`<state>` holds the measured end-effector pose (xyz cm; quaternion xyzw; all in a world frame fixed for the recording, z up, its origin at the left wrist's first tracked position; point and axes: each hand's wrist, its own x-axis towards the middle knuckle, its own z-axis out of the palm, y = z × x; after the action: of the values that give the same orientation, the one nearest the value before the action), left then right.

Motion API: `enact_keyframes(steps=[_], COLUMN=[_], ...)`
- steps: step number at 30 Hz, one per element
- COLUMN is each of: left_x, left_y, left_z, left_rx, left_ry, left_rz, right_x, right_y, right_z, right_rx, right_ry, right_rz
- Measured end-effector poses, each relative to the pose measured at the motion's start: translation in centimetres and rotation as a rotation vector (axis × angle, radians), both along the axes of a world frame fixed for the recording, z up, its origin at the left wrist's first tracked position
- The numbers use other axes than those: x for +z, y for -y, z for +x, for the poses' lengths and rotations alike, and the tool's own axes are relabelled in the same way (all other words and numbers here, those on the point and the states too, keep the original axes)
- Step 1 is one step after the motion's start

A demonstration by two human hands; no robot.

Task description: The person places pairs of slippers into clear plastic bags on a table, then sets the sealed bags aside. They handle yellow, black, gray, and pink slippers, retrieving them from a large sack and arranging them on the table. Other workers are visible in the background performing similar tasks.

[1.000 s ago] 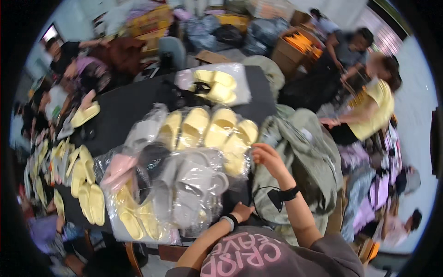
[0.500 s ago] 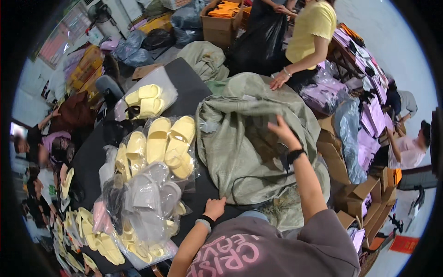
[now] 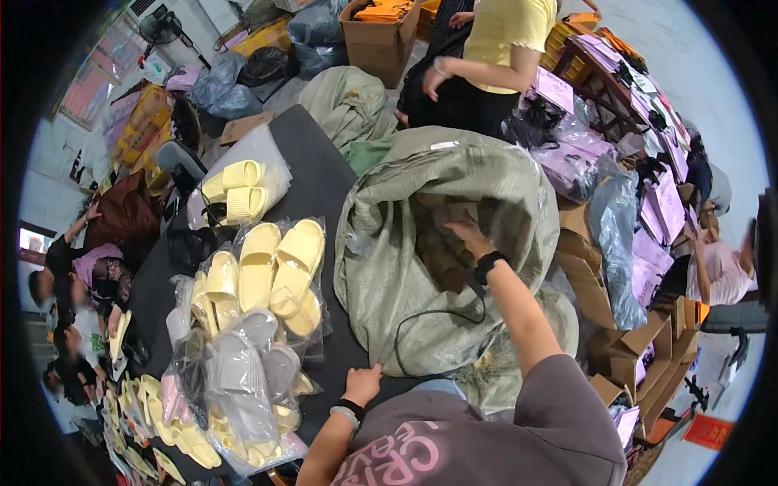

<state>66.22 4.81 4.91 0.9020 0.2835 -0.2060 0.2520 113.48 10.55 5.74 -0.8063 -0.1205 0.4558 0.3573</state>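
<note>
A big grey-green woven sack (image 3: pixel 365 267) stands in front of me with its mouth wide open. My right hand (image 3: pixel 468 233) reaches into that mouth, fingers apart and apparently holding nothing. Brownish and whitish contents show dimly inside, too dark to name. My left hand (image 3: pixel 362 384) rests at the near edge of the dark table (image 3: pixel 312 146), fingers curled beside the sack's lower corner; what they grip, if anything, is hidden. Left of the sack lie pale yellow slippers (image 3: pixel 297 257) in clear bags, with bagged grey slippers (image 3: pixel 239 360) on top of some of them.
Another bagged yellow pair (image 3: pixel 243 194) lies farther back on the table. A person in a yellow top (image 3: pixel 506 49) stands behind the sack. Open cardboard boxes (image 3: pixel 648 344) and stacked lilac packages (image 3: pixel 575 166) line the right. Several people work at the sides.
My right hand has gone from above the sack's rim down into its mouth, which now gapes wider. The person in yellow has drawn their hand off the sack. My left hand stays by the table edge.
</note>
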Motion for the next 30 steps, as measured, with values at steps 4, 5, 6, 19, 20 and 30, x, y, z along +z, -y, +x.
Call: enact_keyframes(steps=[4,5,6,19,20,30], left_x=[0.5,0.4,0.4,0.5,0.4,0.5], left_y=[-0.1,-0.2,-0.2,-0.1,-0.2,-1.0], left_z=[0.5,0.6,0.7,1.3,1.2,1.6], left_rx=[0.019,0.027,0.032,0.083,0.087,0.055], left_ry=[-0.004,-0.016,-0.027,-0.174,-0.167,-0.187], left_rz=[-0.009,-0.005,-0.002,-0.107,-0.116,-0.231], right_x=[-10.8,-11.3,-11.8,-13.1,-13.6,-12.8], right_y=[1.3,1.0,0.8,-1.7,-1.7,-0.2], right_z=[3.5,4.0,4.4,9.1,9.2,9.1], right_rx=[-0.172,-0.093,-0.015,0.415,0.425,0.444], right_ry=[0.108,0.28,0.452,0.746,0.723,0.599], right_rz=[0.144,0.07,-0.004,-0.385,-0.391,-0.284])
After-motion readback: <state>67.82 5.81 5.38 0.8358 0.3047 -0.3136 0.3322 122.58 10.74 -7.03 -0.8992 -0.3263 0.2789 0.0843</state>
